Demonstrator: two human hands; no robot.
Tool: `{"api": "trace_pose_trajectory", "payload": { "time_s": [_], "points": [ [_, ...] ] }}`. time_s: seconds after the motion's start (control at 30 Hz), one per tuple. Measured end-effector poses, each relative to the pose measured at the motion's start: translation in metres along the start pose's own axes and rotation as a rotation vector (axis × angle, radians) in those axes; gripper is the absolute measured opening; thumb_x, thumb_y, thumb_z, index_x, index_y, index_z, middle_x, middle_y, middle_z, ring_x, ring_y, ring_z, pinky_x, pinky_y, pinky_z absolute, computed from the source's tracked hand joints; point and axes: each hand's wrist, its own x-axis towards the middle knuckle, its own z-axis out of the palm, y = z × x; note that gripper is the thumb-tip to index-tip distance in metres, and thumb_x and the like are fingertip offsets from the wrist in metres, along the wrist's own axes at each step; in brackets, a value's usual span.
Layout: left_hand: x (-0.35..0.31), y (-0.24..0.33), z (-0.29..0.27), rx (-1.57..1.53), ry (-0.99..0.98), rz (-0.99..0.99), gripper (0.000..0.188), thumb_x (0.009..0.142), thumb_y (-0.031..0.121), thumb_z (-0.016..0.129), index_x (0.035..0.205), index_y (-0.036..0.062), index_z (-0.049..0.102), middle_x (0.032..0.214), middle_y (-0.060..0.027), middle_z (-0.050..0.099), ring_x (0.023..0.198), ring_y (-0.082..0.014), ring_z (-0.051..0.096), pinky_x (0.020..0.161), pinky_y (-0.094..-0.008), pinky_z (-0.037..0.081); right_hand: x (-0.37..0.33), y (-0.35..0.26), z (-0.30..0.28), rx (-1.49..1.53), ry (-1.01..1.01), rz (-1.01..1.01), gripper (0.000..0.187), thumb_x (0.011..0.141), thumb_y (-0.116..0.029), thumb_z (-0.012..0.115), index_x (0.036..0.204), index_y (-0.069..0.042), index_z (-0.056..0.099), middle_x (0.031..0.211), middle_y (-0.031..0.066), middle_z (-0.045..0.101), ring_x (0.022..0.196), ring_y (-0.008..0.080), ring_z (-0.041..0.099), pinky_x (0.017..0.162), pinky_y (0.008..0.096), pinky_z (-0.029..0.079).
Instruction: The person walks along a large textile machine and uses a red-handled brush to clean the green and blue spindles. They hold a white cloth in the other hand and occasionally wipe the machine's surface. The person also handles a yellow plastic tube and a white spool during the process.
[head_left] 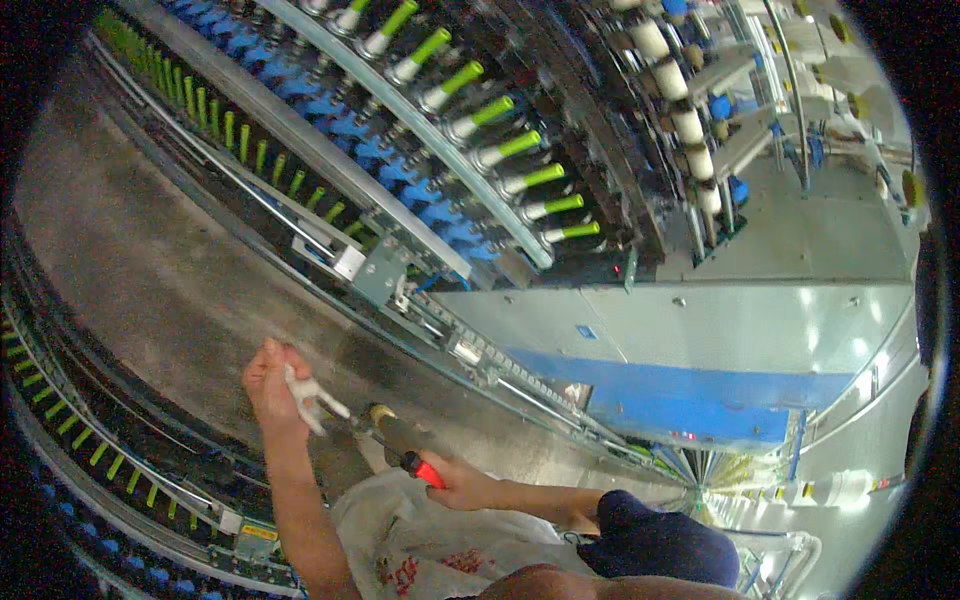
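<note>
My left hand is raised above the aisle floor, its fingers pinched together on a loose tuft of white fibre. Strands of the tuft hang down and to the right of the fingers, slightly blurred. Closer to my body, my right hand grips a hand tool by its red and black handle. A thin dark shaft runs from the handle up and left toward the white fibre. I cannot tell whether its tip touches the fibre. A pale apron with red marks covers my front.
A long spinning machine with green-topped bobbins fills the far side, its metal rail bordering the aisle floor. Another machine with green tubes curves along the left. A grey and blue cabinet stands at the right.
</note>
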Motion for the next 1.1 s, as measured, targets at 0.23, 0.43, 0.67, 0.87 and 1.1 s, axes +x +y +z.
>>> {"api": "trace_pose_trajectory", "payload": {
  "time_s": [0.23,0.43,0.67,0.87,1.1],
  "points": [
    [0.031,0.097,-0.132,-0.443,0.513,0.106,0.027,0.093,0.032,0.057,0.072,0.0161,0.051,0.054,0.0034,0.041,0.042,-0.0086,0.042,0.039,-0.0231,0.038,0.044,-0.024,-0.026,0.270,-0.084,-0.106,0.065,0.078,0.000,0.058,0.137,-0.009,0.034,0.103,0.0091,0.058,0.089,0.0211,0.057,0.078,0.0349,0.047],
    [0.054,0.082,-0.155,-0.450,0.488,0.046,0.023,0.096,0.029,0.053,0.080,0.0125,0.053,0.053,0.0032,0.039,0.037,-0.0089,0.033,0.035,-0.0235,0.030,0.139,-0.122,-0.067,0.748,0.033,0.093,0.065,0.073,0.004,0.059,0.133,-0.006,0.038,0.115,0.0066,0.058,0.109,0.0163,0.054,0.090,0.0286,0.044],
    [0.141,0.154,-0.144,-0.606,0.565,-0.204,0.027,0.097,0.036,0.049,0.094,0.0109,0.056,0.052,0.0024,0.037,0.034,-0.0079,0.026,0.029,-0.0250,0.019,0.314,-0.292,-0.167,0.727,0.303,-0.210,0.076,0.058,-0.009,0.062,0.131,-0.009,0.039,0.095,0.0161,0.062,0.079,0.0244,0.062,0.053,0.0315,0.050],
    [0.190,0.224,-0.161,-0.732,0.301,-0.118,0.027,0.098,0.035,0.047,0.094,0.0098,0.057,0.052,0.0021,0.035,0.035,-0.0075,0.028,0.030,-0.0241,0.020,0.438,-0.428,-0.305,1.059,0.401,-0.471,0.050,0.065,-0.009,0.053,0.114,-0.002,0.046,0.088,0.0154,0.057,0.078,0.0289,0.058,0.083,0.0453,0.047],
    [0.259,0.288,-0.191,-0.691,0.492,-0.217,0.028,0.099,0.035,0.045,0.094,0.0102,0.057,0.053,0.0016,0.037,0.035,-0.0085,0.027,0.029,-0.0243,0.019,0.556,-0.517,-0.442,1.400,0.446,-0.322,0.022,0.077,-0.002,0.046,0.097,0.006,0.045,0.084,0.0186,0.054,0.072,0.0291,0.054,0.072,0.0449,0.045]
  ]
}}
